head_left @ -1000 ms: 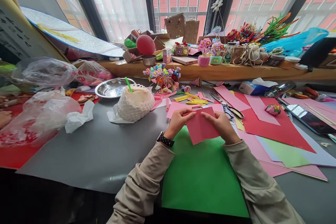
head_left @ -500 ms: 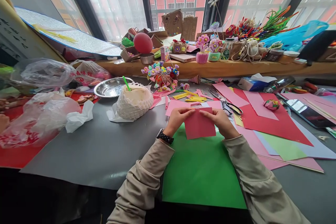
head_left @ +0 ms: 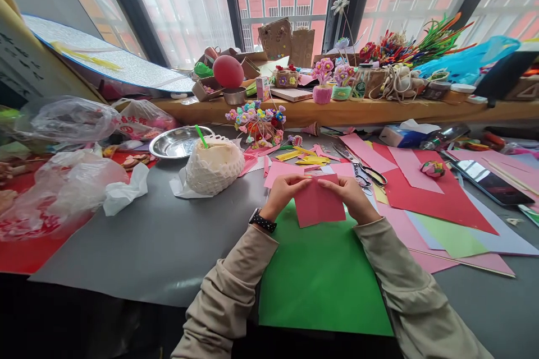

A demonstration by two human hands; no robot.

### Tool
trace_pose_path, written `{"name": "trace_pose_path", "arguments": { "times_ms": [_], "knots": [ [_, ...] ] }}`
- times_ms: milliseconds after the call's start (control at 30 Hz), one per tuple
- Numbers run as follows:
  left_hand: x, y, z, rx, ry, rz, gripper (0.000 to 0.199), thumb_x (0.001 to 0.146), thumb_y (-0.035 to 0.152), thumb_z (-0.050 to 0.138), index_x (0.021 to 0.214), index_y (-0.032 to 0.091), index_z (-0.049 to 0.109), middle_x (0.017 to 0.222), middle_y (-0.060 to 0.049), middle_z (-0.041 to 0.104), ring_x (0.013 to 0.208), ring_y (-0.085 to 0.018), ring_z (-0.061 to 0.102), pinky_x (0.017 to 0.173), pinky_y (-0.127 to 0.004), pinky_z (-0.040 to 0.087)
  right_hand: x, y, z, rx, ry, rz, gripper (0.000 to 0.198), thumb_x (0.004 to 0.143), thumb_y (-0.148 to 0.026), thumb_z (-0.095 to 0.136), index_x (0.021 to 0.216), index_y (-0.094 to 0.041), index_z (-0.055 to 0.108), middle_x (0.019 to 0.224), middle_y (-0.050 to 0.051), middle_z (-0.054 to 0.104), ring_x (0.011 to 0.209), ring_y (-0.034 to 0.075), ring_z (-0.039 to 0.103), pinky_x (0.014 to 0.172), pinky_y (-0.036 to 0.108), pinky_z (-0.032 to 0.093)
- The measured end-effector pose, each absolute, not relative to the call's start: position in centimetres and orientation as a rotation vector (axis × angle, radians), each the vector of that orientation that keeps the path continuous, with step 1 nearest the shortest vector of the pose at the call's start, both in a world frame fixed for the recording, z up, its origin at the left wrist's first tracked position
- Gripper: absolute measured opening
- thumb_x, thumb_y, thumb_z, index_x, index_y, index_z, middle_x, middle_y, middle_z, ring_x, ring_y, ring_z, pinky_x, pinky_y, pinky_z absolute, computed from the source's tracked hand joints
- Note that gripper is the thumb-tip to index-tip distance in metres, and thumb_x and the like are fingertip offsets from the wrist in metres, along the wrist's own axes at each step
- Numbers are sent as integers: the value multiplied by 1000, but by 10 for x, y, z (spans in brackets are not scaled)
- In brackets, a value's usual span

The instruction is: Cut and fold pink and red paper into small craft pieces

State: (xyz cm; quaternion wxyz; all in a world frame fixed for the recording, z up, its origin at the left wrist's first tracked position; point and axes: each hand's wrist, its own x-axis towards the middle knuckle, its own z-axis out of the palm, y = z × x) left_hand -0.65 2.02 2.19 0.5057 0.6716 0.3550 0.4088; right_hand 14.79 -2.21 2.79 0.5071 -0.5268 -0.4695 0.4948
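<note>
A small pink sheet of paper [head_left: 320,205] hangs between my two hands, with a faint crease down its middle. My left hand [head_left: 287,192] pinches its upper left edge between thumb and fingers. At the upper right edge, my right hand [head_left: 352,195] grips it the same way. Beneath lies a large green sheet [head_left: 322,286] at the table's front. Scissors with black handles [head_left: 373,175] rest just beyond my right hand. Yellow paper strips [head_left: 301,156] and pink scraps lie behind the held paper.
A coconut in white foam netting [head_left: 214,168] with a green straw stands left, near a metal plate [head_left: 177,143]. Plastic bags [head_left: 71,193] crowd the far left. Red paper [head_left: 438,196] and a phone [head_left: 490,179] lie right. Crafts line the wooden ledge [head_left: 189,111].
The view has shifted slightly. Both hands keep their hold on the pink paper, whose surface now catches more light as its tilt changes a little.
</note>
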Motion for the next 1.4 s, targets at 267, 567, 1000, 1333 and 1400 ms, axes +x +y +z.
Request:
{"name": "trace_pose_path", "arguments": {
  "times_ms": [267,567,1000,1333,1400],
  "knots": [
    [-5,21,19,1564,824,1012,30,62,37,56,80,14,63,84,-6,63,77,-16,55,60,-22,41,146,-19,22,-1191,-1002,1291,26,56,-36,63,70,-14,62,62,1,62,51,11,53,44,20,36],
    [-5,22,19,1599,840,1013,30,63,37,56,80,13,63,84,-7,63,77,-16,55,62,-22,42,144,-18,21,-1157,-971,1335,27,57,-35,63,75,-15,62,67,2,63,55,12,55,48,21,40],
    [-7,20,22,1864,967,1019,30,62,40,54,69,12,64,67,-5,63,63,-14,54,53,-20,39,143,-21,21,-1396,-1289,878,37,58,-45,58,72,-12,63,67,5,63,54,14,52,43,21,35],
    [-7,21,20,1845,944,1058,31,63,41,54,70,13,63,71,-5,63,67,-15,55,58,-22,42,141,-18,14,-1253,-1095,1103,34,55,-40,62,75,-12,63,69,5,62,56,13,53,48,23,39],
    [-7,20,21,1842,932,1058,31,63,41,54,71,13,63,71,-5,63,67,-15,55,58,-22,42,141,-18,14,-1249,-1098,1113,34,56,-39,62,76,-12,62,70,5,62,56,13,53,48,23,39]
  ]
}}
